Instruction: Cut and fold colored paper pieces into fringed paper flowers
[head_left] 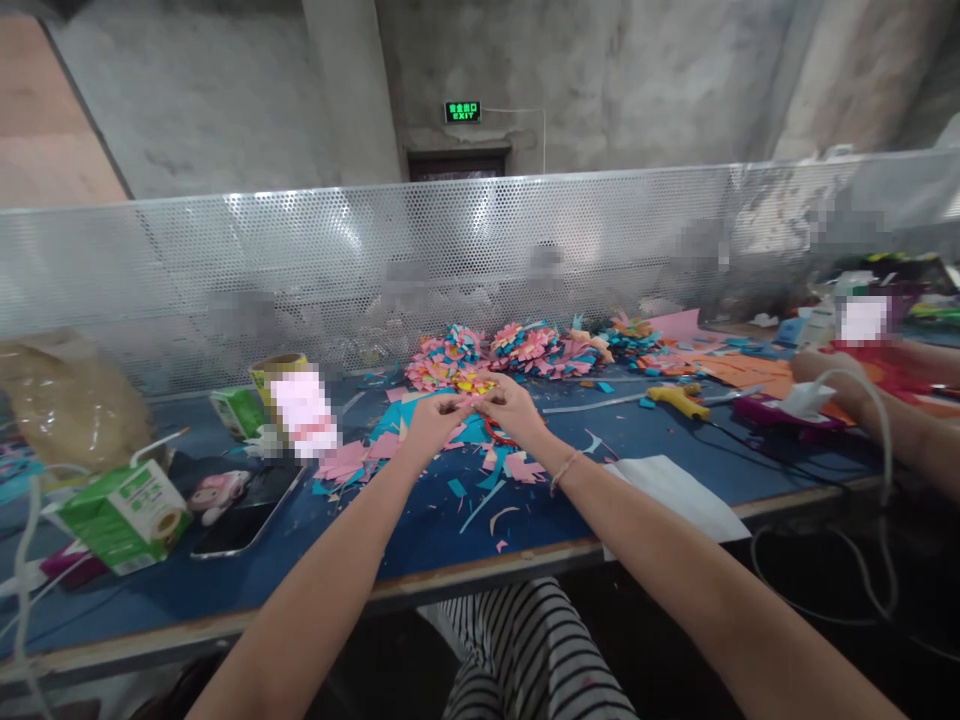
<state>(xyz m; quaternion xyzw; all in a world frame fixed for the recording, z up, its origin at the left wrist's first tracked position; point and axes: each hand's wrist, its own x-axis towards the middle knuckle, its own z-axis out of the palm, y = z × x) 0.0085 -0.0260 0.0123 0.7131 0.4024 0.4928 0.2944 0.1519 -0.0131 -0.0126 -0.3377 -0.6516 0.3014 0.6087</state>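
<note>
My left hand [433,422] and my right hand [514,410] meet over the table, both closed in a pinch. Between their fingertips is what looks like a small pink paper piece [469,402], mostly hidden by the fingers. Just behind them lie bunches of pink, blue and yellow paper flowers [525,347]. Cut blue paper [390,430] and pink paper scraps [349,460] spread under and beside my left hand. Red scissor handles [496,432] show partly beneath my right hand. A white sheet [675,495] lies by my right forearm, over the table edge.
A yellow glue gun [679,402] with a black cord lies to the right, near a purple tissue pack [787,412]. Another person's hands [832,375] work at far right. On the left are a phone [236,528], a green-white carton [124,515] and a tape roll [274,375]. A perforated metal screen [450,260] stands behind.
</note>
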